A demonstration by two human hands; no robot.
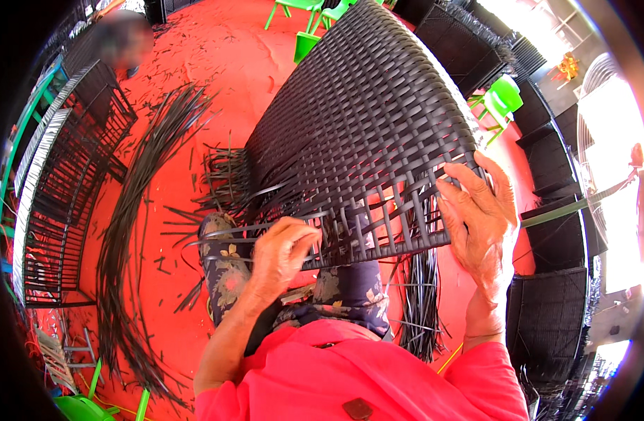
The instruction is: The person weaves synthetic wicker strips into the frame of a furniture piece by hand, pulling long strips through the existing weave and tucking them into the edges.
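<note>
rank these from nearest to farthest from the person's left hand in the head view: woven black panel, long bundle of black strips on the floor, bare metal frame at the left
1. woven black panel, under the left hand
2. long bundle of black strips, on the floor to its left
3. bare metal frame, at the far left

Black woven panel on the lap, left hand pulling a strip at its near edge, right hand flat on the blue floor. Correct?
Not quite. The head view shows the right hand gripping the woven panel's near right corner, not flat on the floor, and the floor is red. The rest holds: the left hand pinches a strip at the near edge.
</note>
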